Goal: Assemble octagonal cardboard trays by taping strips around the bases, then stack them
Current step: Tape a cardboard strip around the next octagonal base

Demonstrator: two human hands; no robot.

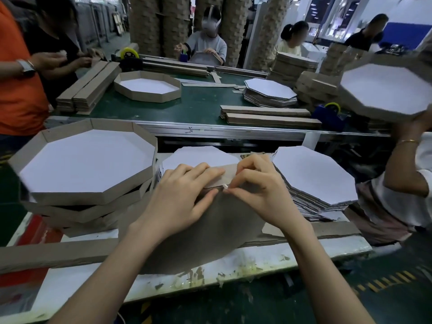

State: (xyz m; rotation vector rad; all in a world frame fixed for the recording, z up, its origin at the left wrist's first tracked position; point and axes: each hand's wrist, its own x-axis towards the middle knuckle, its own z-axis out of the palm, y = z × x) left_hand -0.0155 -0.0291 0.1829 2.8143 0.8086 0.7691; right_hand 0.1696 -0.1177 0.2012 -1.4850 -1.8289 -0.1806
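Several finished trays (86, 169) stacked at left on the white workbench (304, 253), rims up, somewhat askew. One tray in progress at centre: base (198, 235) tilted up toward the wearer, grey underside showing, lower edge resting on the bench. Strip (222, 176) folded along the far edge of that base.

Left hand (180, 195): fingers flat across the strip, thumb on the grey face, pressing strip against base edge. Closed on the work, pinching strip and base together.

Right hand (254, 183): thumb and forefinger closed on a small piece of clear tape (225, 186) at the junction of strip and base. Adhesion state of the tape not determinable.

Progress, as a judgement:
- Done: a stack of completed trays.
- In hand: one tape tab at one edge; remaining sides of this base apparently not yet wrapped, far side hidden.
- Left: wrap and tape around the rest of the perimeter, then place on the stack.
- Supply remaining: pile of flat bases (313, 176) at right, loose strips (46, 253) lying along the near side of the bench.

Much work outstanding.
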